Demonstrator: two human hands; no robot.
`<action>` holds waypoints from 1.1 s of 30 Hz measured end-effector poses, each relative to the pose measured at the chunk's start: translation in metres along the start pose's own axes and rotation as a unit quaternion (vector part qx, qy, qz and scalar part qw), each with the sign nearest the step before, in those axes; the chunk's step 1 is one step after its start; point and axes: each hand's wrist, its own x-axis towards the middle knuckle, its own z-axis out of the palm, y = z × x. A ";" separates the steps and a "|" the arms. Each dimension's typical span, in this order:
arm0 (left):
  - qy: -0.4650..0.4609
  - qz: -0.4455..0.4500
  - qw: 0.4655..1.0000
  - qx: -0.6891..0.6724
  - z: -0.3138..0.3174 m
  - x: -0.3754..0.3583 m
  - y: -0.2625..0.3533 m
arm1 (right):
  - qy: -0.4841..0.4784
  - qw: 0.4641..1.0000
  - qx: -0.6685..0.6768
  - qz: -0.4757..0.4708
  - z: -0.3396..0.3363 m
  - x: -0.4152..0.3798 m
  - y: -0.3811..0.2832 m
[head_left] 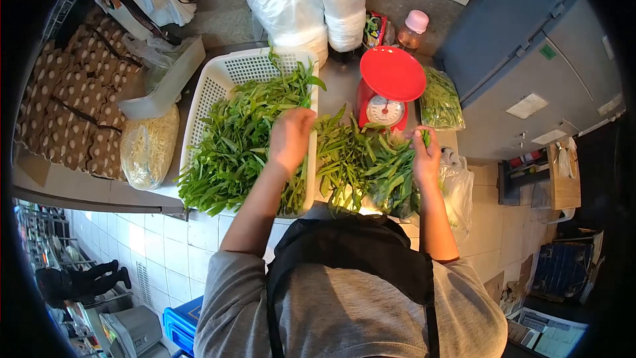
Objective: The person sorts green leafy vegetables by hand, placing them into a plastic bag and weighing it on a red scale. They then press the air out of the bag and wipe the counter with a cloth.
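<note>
A white perforated basket (pixel 215 69) is heaped with leafy greens (pixel 245 119) that have long narrow leaves. Over its right rim is my left hand (pixel 291 139), slightly blurred, with the fingers curled together; what they hold, if anything, I cannot make out. My right hand (pixel 426 156) pinches a small sprig of greens (pixel 424 136) at the right of the counter. Between the hands a loose pile of the same greens (pixel 358 162) lies on the counter. Beyond the pile stands a red dial scale (pixel 385 111) with a red round pan (pixel 393 73) holding nothing.
A bag of packed greens (pixel 442 99) lies right of the scale. Behind are white plastic bag stacks (pixel 288 6) and a pink-capped bottle (pixel 412 32). Egg trays (pixel 73 99) and a bag of pale strands (pixel 151 152) sit left. A person (pixel 79 282) stands far left.
</note>
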 end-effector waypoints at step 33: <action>-0.313 -0.116 0.880 0.338 0.000 0.055 -0.055 | -0.048 0.999 0.005 -0.018 0.007 -0.004 -0.003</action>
